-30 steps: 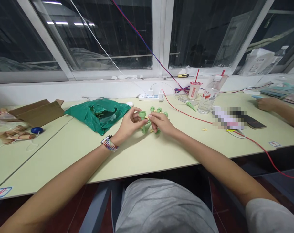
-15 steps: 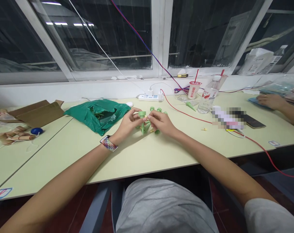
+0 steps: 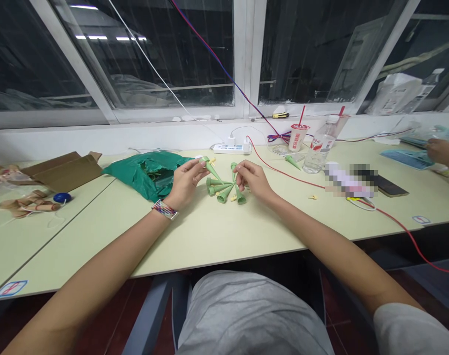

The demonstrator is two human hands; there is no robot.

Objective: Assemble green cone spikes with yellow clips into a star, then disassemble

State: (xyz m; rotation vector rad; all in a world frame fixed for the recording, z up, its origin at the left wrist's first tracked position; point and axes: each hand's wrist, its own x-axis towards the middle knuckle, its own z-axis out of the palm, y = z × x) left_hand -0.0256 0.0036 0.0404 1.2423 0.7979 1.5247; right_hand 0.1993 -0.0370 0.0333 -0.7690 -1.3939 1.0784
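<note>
My left hand point(image 3: 185, 178) pinches a green plastic cone point(image 3: 212, 170) by its wide end, its point tilted down to the right. A small yellow piece point(image 3: 211, 160) sits by the wide end of that cone. Fingers curled, my right hand point(image 3: 254, 178) is at an upturned green cone point(image 3: 233, 170) at the back of a cluster and appears to grip it. The clustered green cones point(image 3: 223, 196) lie on the table with their points toward the middle and wide ends outward. Small yellow pieces point(image 3: 234, 198) lie among them, partly hidden.
A green plastic bag point(image 3: 131, 170) lies left, near a cardboard box point(image 3: 67, 170) and wooden pieces point(image 3: 35, 203). Rightward are a loose cone point(image 3: 293, 161), a yellow piece point(image 3: 313, 197), a water bottle point(image 3: 317, 150), a cup point(image 3: 297, 138), a phone point(image 3: 389, 186), a red cable point(image 3: 283, 173) and another person's hand point(image 3: 444, 150).
My hands have moved apart. The left has raised its cone leftward and tilted it; the right has left that cone for one in the cluster. The other person's hand has moved right.
</note>
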